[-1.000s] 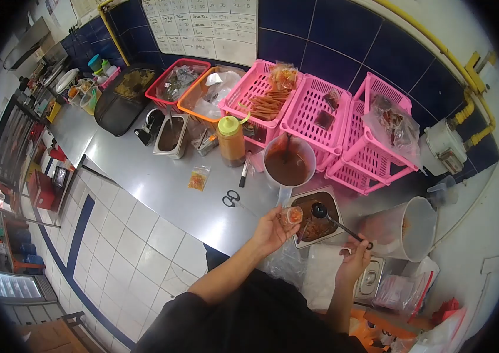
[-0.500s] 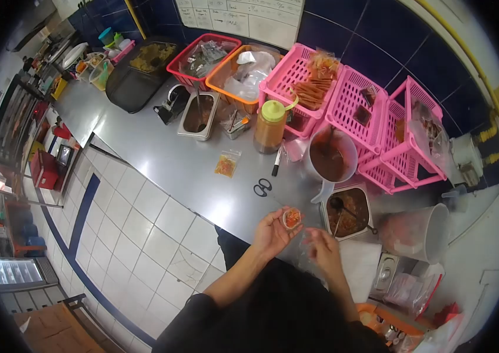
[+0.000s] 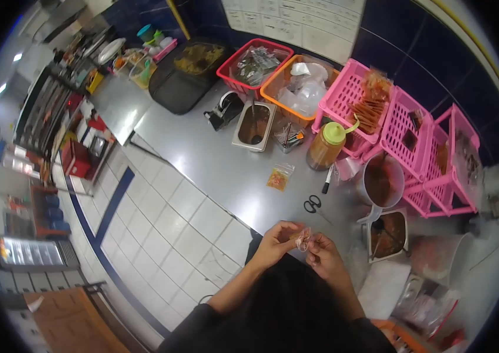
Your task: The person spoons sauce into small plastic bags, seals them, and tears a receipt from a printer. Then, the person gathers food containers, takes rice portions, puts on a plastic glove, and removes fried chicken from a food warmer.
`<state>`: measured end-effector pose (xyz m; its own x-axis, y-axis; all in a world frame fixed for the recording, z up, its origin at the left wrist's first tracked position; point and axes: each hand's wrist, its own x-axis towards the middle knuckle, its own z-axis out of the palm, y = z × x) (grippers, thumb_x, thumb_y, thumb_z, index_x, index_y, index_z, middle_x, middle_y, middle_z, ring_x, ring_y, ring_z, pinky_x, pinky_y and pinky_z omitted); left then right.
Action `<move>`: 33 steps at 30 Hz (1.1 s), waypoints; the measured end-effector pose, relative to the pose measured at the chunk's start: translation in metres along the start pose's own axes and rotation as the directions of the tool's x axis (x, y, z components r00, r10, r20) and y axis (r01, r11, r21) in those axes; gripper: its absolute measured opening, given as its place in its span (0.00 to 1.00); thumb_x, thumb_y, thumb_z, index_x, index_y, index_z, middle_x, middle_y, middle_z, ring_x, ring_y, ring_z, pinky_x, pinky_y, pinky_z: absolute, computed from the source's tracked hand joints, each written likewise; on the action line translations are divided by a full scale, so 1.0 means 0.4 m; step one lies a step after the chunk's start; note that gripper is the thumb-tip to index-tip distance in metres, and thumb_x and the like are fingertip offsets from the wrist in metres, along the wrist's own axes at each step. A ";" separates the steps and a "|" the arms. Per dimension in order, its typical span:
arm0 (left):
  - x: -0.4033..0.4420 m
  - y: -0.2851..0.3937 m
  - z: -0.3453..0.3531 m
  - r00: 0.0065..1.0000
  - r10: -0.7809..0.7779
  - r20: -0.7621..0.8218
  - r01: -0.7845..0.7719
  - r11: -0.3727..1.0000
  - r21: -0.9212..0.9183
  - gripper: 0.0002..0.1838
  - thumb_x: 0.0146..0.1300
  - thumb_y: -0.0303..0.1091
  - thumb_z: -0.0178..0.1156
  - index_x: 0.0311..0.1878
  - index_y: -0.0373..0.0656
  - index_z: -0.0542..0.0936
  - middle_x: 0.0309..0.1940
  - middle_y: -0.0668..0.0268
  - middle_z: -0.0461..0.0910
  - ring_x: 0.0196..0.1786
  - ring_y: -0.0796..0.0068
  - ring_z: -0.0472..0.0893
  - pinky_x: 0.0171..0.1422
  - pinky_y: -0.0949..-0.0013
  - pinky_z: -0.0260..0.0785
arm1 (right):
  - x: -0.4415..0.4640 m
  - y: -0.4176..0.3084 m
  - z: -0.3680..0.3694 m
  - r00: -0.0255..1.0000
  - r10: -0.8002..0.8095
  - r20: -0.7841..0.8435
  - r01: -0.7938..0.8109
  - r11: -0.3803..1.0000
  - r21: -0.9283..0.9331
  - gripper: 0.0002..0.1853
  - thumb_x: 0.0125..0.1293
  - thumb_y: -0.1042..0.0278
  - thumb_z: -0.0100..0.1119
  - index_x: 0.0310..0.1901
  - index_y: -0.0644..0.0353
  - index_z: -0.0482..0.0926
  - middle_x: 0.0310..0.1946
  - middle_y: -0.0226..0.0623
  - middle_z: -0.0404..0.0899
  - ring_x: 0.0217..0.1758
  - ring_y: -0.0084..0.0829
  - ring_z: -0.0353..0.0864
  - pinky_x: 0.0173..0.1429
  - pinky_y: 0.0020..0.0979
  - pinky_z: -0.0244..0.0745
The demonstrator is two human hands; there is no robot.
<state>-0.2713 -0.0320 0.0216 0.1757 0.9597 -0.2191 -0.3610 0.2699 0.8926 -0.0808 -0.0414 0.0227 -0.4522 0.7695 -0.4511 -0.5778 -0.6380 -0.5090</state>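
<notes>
Fingers of my left hand [image 3: 278, 246] are bent and drawn in close, holding a small clear packet [image 3: 303, 239] by its near side. My right hand [image 3: 323, 256] meets it from the other side, thumb and forefinger narrowed on the plastic, the rest of those fingers curled toward the palm. So the packet sits between my two hands, in front of my dark clothing, near the edge of the metal table [image 3: 196, 159]. I see reddish and pale tones in the plastic, but can't make out the contents.

Past my hands lie the scissors [image 3: 312, 204], black handles away from me, and a black-and-white marker [image 3: 327, 181] beside the squeeze bottle [image 3: 324, 150] with its yellow-green cap. A flat sachet [image 3: 279, 178] with orange contents lies left of the scissors. To my right, a metal container [image 3: 369, 235] holds brownish-red food, with the jug [image 3: 400, 193] just behind it.

As for writing, the whiteboard [image 3: 296, 23] on the tiled wall carries a handwritten grid, too blurred for me to read. Any print on the packages in the red basket [image 3: 258, 89] is too small to tell.
</notes>
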 end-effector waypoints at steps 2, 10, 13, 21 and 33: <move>-0.007 -0.005 -0.047 0.975 0.172 -0.141 -0.101 0.908 0.407 0.13 0.65 0.30 0.67 0.49 0.40 0.75 0.50 0.64 0.80 0.52 0.77 0.78 0.50 0.72 0.73 | 0.029 0.001 0.034 1.000 -0.005 -0.009 0.004 0.998 -0.069 0.06 0.69 0.69 0.64 0.44 0.57 0.78 0.37 0.31 0.81 0.24 0.17 0.73 0.24 0.18 0.64; 0.050 0.124 -0.197 0.860 -0.467 0.206 0.510 0.797 -0.323 0.14 0.69 0.30 0.60 0.55 0.37 0.80 0.45 0.64 0.83 0.43 0.79 0.78 0.47 0.73 0.71 | 0.142 0.029 0.111 0.997 -0.007 -0.077 -0.009 0.978 -0.207 0.07 0.67 0.72 0.66 0.45 0.60 0.80 0.34 0.35 0.81 0.20 0.14 0.69 0.22 0.16 0.61; 0.082 0.141 -0.233 0.838 -0.492 0.236 0.545 0.718 -0.434 0.09 0.68 0.28 0.59 0.49 0.39 0.81 0.44 0.66 0.82 0.38 0.80 0.76 0.43 0.76 0.68 | 0.175 0.040 0.145 0.993 -0.004 -0.121 -0.017 0.985 -0.171 0.06 0.66 0.74 0.66 0.43 0.61 0.80 0.33 0.34 0.81 0.19 0.14 0.68 0.20 0.16 0.60; 0.122 0.156 -0.293 0.982 -0.184 0.044 0.173 0.968 0.183 0.03 0.64 0.22 0.61 0.40 0.39 0.79 0.39 0.63 0.85 0.37 0.77 0.81 0.39 0.72 0.73 | 0.278 0.118 0.230 0.811 -0.476 -0.341 0.097 0.683 -0.724 0.06 0.62 0.73 0.68 0.36 0.61 0.79 0.24 0.36 0.83 0.19 0.21 0.76 0.22 0.24 0.69; 0.165 0.200 -0.243 0.984 0.141 -0.107 -0.031 0.734 0.679 0.05 0.62 0.25 0.59 0.32 0.35 0.74 0.22 0.58 0.81 0.26 0.69 0.82 0.31 0.65 0.72 | 0.290 0.093 0.329 0.653 -0.697 -0.295 0.018 0.404 -0.915 0.09 0.57 0.71 0.68 0.34 0.61 0.76 0.25 0.42 0.83 0.27 0.35 0.85 0.33 0.35 0.77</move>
<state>-0.3777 0.0603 0.0403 0.0245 0.9909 -0.1322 0.3515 0.1152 0.9291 -0.2441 0.0279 0.0477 0.3082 0.9384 -0.1562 0.3798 -0.2719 -0.8842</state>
